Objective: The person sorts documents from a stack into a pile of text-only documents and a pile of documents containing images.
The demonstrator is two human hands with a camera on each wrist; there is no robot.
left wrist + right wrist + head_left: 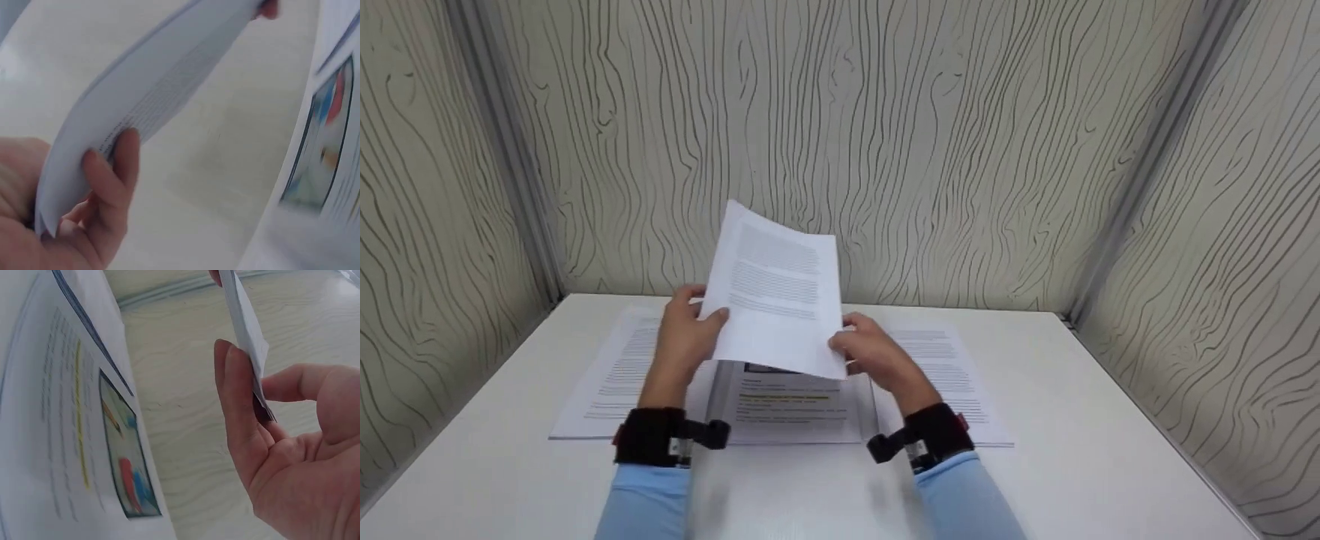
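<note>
Raised above the table is a printed sheaf of paper (776, 292), tilted up and slightly bowed. My left hand (688, 330) pinches its left edge, thumb on the near face and fingers behind, as the left wrist view also shows. At the lower right edge, my right hand (877, 354) pinches it between thumb and fingers. In the right wrist view the sheaf appears edge-on; its exact number of sheets cannot be told. Below it lies a page with a yellow-highlighted line (791, 409) and a coloured picture (129, 455), its top partly hidden in the head view.
Printed papers lie on the table (780, 495) on both sides: a left stack (607, 390) and a right stack (952, 375). The forearms partly cover them. A wood-grain patterned wall (885, 150) stands behind the table, with side walls left and right.
</note>
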